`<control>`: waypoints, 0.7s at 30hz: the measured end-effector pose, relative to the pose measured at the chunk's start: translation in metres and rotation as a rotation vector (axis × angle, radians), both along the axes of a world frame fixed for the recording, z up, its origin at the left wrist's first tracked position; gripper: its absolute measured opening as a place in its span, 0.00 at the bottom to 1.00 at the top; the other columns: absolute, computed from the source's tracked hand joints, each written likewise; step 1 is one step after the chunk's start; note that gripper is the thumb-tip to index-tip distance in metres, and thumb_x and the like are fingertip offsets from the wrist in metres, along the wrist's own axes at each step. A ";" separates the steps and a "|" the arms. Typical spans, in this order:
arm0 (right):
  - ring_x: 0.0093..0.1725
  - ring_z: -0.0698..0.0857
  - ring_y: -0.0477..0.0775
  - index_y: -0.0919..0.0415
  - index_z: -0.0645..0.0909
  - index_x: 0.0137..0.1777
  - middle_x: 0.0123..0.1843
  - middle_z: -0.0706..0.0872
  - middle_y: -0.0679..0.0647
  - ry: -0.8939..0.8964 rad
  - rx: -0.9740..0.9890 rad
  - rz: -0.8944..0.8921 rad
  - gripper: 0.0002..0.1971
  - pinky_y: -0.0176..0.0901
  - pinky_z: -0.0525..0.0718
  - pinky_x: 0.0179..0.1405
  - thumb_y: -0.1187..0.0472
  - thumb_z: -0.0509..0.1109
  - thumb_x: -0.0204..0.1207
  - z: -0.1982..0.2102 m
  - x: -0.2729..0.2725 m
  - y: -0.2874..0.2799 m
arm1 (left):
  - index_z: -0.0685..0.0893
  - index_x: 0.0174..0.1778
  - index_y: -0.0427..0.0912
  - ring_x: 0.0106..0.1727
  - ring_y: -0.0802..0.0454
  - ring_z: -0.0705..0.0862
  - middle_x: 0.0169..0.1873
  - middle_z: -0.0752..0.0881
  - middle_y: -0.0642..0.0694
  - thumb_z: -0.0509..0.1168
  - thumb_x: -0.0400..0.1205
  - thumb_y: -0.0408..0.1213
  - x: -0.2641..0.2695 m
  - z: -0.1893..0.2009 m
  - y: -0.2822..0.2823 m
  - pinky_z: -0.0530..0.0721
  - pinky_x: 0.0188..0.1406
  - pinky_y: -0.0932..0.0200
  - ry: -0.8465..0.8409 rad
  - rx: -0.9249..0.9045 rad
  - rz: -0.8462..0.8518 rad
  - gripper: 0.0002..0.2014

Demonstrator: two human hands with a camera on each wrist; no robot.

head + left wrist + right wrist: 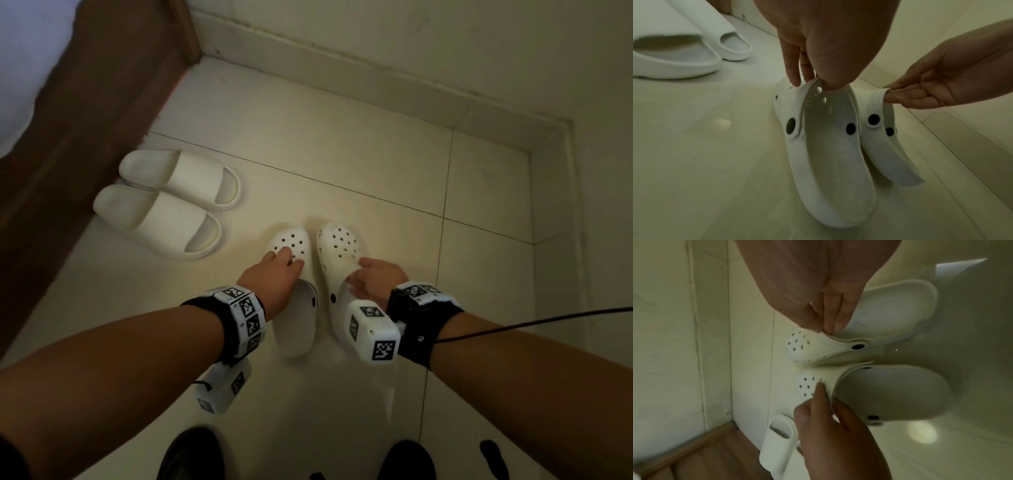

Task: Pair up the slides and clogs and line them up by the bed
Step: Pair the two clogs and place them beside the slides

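Note:
Two white clogs lie side by side mid-floor, toes pointing away from me. My left hand point(279, 274) pinches the left clog point(291, 241) at the rim of its perforated upper point(830, 154), thumb inside and fingers on top. My right hand point(371, 277) pinches the right clog point(339, 240) at its folded strap and upper rim point(813, 345). Both clogs are tilted. I cannot tell whether their heels touch the floor. The two white slides point(178, 178) point(157, 219) sit paired, toes against the brown bed frame point(85, 137).
A tiled wall with a skirting point(342, 78) runs along the far side and turns at the right corner. Pale floor tiles point(376, 164) lie beyond the clogs. My dark shoes point(191, 455) stand at the bottom edge. A black cable point(548, 322) trails from the right wrist.

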State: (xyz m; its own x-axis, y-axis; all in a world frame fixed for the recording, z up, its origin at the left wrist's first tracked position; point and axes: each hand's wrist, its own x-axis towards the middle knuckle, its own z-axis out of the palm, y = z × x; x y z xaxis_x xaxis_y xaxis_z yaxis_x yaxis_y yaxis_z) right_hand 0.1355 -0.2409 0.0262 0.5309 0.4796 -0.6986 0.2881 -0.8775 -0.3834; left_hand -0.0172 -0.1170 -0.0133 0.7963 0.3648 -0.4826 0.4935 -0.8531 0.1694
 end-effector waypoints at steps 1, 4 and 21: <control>0.82 0.62 0.55 0.53 0.75 0.74 0.80 0.70 0.54 -0.007 0.020 0.027 0.20 0.43 0.63 0.77 0.54 0.56 0.83 -0.002 -0.006 0.000 | 0.65 0.77 0.43 0.65 0.40 0.71 0.67 0.69 0.40 0.56 0.83 0.33 0.000 0.001 0.000 0.82 0.50 0.46 0.003 0.016 -0.016 0.24; 0.77 0.67 0.56 0.54 0.77 0.71 0.73 0.78 0.50 0.037 0.103 -0.015 0.19 0.41 0.67 0.71 0.55 0.54 0.84 -0.006 -0.020 0.004 | 0.66 0.75 0.43 0.65 0.41 0.71 0.67 0.68 0.41 0.56 0.82 0.32 -0.002 0.001 0.000 0.80 0.49 0.48 0.015 0.026 -0.011 0.23; 0.42 0.82 0.56 0.58 0.78 0.68 0.59 0.84 0.62 0.070 0.171 -0.422 0.21 0.39 0.78 0.37 0.68 0.60 0.76 -0.029 -0.017 -0.004 | 0.79 0.46 0.45 0.40 0.53 0.80 0.38 0.81 0.50 0.71 0.76 0.45 -0.030 -0.007 -0.056 0.77 0.39 0.60 -0.234 -0.600 0.842 0.10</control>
State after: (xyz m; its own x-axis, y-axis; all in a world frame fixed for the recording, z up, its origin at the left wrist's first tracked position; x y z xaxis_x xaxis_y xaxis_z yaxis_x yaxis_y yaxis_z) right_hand 0.1184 -0.2454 -0.0027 0.6590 0.3429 -0.6694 -0.1127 -0.8350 -0.5386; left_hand -0.0475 -0.1728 -0.0208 0.4942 0.5948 -0.6340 0.7871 0.0036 0.6169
